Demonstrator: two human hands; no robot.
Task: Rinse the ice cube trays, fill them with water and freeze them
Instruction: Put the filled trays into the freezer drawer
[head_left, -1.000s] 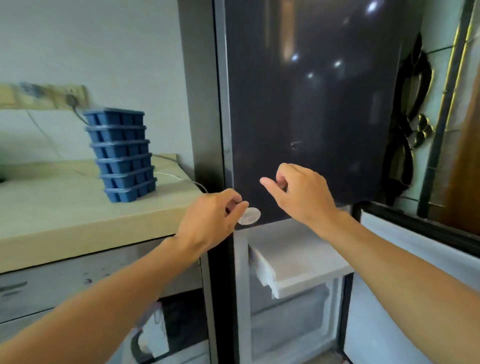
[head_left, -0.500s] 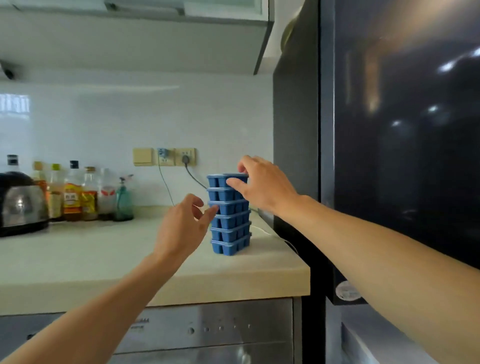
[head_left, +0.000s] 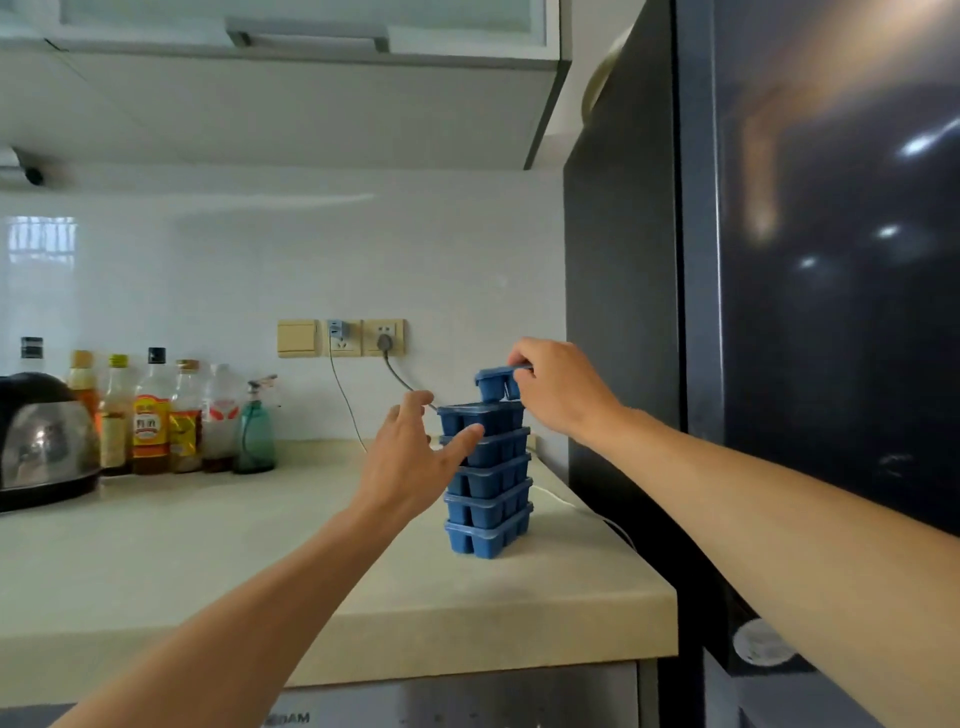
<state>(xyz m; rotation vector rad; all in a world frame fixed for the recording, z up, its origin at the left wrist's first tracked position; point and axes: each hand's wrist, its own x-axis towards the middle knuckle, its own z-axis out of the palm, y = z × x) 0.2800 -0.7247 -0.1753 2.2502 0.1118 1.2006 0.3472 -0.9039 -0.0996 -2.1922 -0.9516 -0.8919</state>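
Note:
A stack of several blue ice cube trays (head_left: 488, 499) stands on the beige counter (head_left: 208, 561), close to the dark fridge (head_left: 810, 291). My right hand (head_left: 558, 392) grips the top blue tray (head_left: 493, 383) by its rim and holds it lifted clear above the stack. My left hand (head_left: 415, 462) is spread beside the stack's left side, with its thumb against the upper tray and fingers reaching behind it.
A black and steel kettle (head_left: 44, 441) and a row of bottles (head_left: 166, 415) stand at the counter's back left. Wall sockets (head_left: 363, 338) with a cable hang behind the stack. A cabinet (head_left: 291, 78) hangs overhead. A steel appliance front (head_left: 467, 701) sits under the counter.
My view swung from the open freezer drawer to the counter. My right hand took hold of the top tray and lifted it off the stack; my left hand moved up to the stack's side.

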